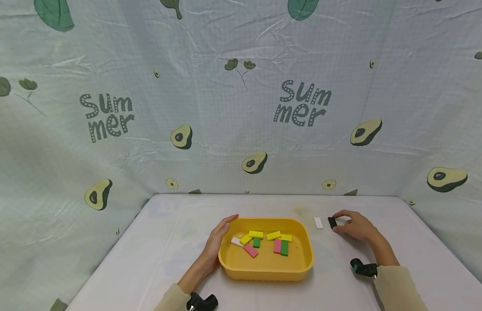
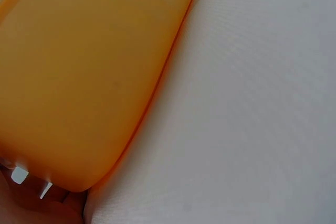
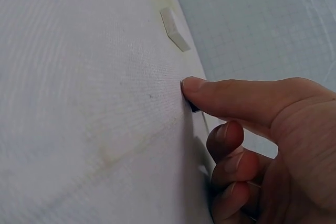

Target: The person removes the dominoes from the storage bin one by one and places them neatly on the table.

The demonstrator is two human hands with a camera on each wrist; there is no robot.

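A yellow tray (image 1: 303, 265) sits mid-table and holds several yellow, green, pink and white blocks (image 1: 280, 246). My left hand (image 1: 224, 226) lies against the tray's left outer wall with fingers stretched up to the rim. In the left wrist view the tray wall (image 2: 79, 77) fills the frame, with fingertips (image 2: 37, 203) at the bottom left. To the right of the tray my right hand (image 1: 344, 224) pinches a small black block (image 1: 332, 222) that rests on the table. In the right wrist view the block (image 3: 193, 107) is mostly hidden behind the fingertip (image 3: 199, 86). A white block (image 1: 318, 222) lies just left of it, also visible at the top of the right wrist view (image 3: 174, 29).
The table (image 1: 167, 242) is covered in white cloth. A cloth backdrop printed with avocados (image 1: 241, 108) closes it off at the back and on both sides. A faint yellowish stain (image 1: 302, 211) marks the cloth behind the tray.
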